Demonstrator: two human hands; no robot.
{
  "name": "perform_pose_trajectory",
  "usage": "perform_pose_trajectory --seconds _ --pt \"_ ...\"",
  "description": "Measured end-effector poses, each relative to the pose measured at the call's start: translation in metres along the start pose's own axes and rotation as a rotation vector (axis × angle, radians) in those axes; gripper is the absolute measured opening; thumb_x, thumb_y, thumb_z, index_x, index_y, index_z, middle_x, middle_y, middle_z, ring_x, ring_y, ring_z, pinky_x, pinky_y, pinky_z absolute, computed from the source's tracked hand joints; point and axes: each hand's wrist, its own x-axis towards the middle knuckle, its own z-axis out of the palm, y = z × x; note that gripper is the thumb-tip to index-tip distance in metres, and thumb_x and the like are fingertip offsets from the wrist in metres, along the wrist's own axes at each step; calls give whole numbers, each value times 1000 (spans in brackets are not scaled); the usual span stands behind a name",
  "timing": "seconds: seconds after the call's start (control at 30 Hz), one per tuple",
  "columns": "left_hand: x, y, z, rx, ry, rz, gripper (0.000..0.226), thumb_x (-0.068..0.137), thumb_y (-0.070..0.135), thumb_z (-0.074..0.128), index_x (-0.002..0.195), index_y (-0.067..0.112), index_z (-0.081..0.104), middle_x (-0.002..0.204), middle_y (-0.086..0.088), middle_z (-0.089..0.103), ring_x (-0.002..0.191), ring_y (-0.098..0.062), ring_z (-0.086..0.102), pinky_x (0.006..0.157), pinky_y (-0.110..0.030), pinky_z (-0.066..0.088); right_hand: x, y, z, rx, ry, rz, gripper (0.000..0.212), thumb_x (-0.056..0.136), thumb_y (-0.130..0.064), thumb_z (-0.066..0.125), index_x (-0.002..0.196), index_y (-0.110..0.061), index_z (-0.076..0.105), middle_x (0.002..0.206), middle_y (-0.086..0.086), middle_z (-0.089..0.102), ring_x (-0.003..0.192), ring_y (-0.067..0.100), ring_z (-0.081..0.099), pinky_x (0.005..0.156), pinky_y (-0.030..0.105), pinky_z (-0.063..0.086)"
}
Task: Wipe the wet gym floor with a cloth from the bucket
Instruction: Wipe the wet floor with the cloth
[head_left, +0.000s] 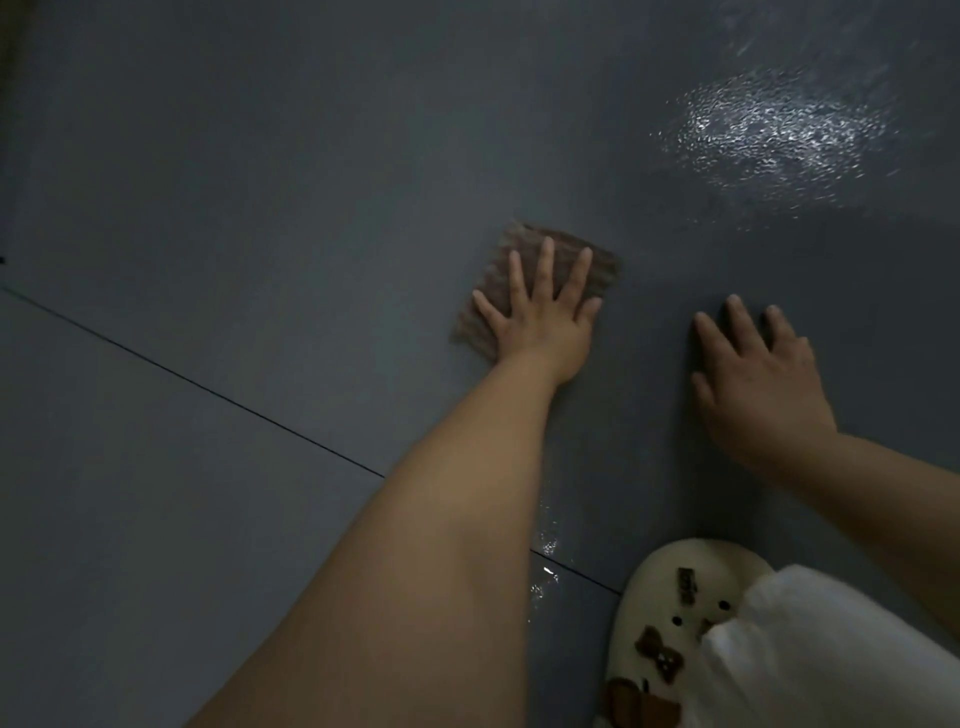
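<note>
The cloth lies flat on the gym floor under your left hand, fingers spread and pressing: you are mid-wipe. Your right hand rests flat beside it, holding nothing. Next, likely push toward the wet patch beyond.

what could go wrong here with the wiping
The left hand presses flat on the brown cloth, with nothing gripped, so the cloth could bunch or slide out mid-stroke. The right hand rests on the grey floor, and could slip if that spot is wet. The shiny wet patch lies well beyond the cloth and may get missed, as may the droplets near the shoe.
</note>
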Motion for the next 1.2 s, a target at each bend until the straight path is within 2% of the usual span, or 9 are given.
perform_pose_trajectory --seconds 0.27,0.4,0.57,0.67,0.77,0.87,1.07,1.13,1.2 --pt "-34 -96 15 -163 50 -454 56 97 56 17 146 45 -10 156 10 -22 142 -25 -25 103 -73 -2 -1 -2 -2 -6 -45 2 62 99 -40 30 152 -25 0 159 1 -14 145 31 -11 115 51 5" --pt "-81 -104 43 -223 53 -612 57 97 54 14 146 42 -13 155 9 -23 142 -25 -23 107 -68 -2 0 -10 1 26 -35 40 63 99 -41 31 152 -23 2 158 1 -15 144 32 -14 114 54 2" --pt "-101 -69 59 -246 28 -610 56 99 48 14 147 36 -14 155 5 -26 142 -26 -23 108 -63 -6 0 -8 5 34 -29 36 63 99 -42 31 152 -23 1 158 0 -15 144 31 -15 114 54 0" --pt "-91 -95 55 -195 33 -547 56 99 51 15 146 41 -13 155 8 -25 142 -25 -24 106 -66 -6 0 -5 4 32 -29 20 63 99 -42 31 152 -25 1 158 0 -15 144 30 -15 115 53 1" --pt "-78 -131 44 -271 60 -627 57 97 55 19 146 45 -8 155 9 -24 142 -25 -23 105 -69 -4 0 1 1 22 -47 -15 63 99 -42 31 152 -26 0 158 0 -15 145 29 -14 115 51 2" --pt "-78 -141 40 -341 59 -734 60 97 55 19 147 40 -10 156 0 -23 143 -27 -20 111 -61 -5 -1 6 1 21 -57 -36 64 99 -42 31 152 -28 -2 158 0 -17 145 28 -14 115 49 2" --pt "-97 -106 52 -313 38 -694 57 101 44 16 150 30 -10 156 -5 -21 144 -28 -18 113 -52 -9 -3 2 2 32 -41 -32 63 100 -41 31 152 -26 -1 158 2 -15 145 29 -14 115 50 2" --pt "-110 -81 63 -268 19 -628 56 101 43 16 151 27 -5 157 -9 -16 144 -31 -13 113 -55 -2 -3 2 1 52 -22 -41 61 100 -39 31 152 -24 4 159 2 -11 145 29 -11 115 49 3" --pt "-128 -40 74 -188 74 -499 62 95 45 19 150 18 17 156 -20 9 143 -41 12 107 -65 15 -4 6 0 96 -3 -61 57 101 -35 32 152 -21 11 160 2 -4 146 27 -5 116 47 5"
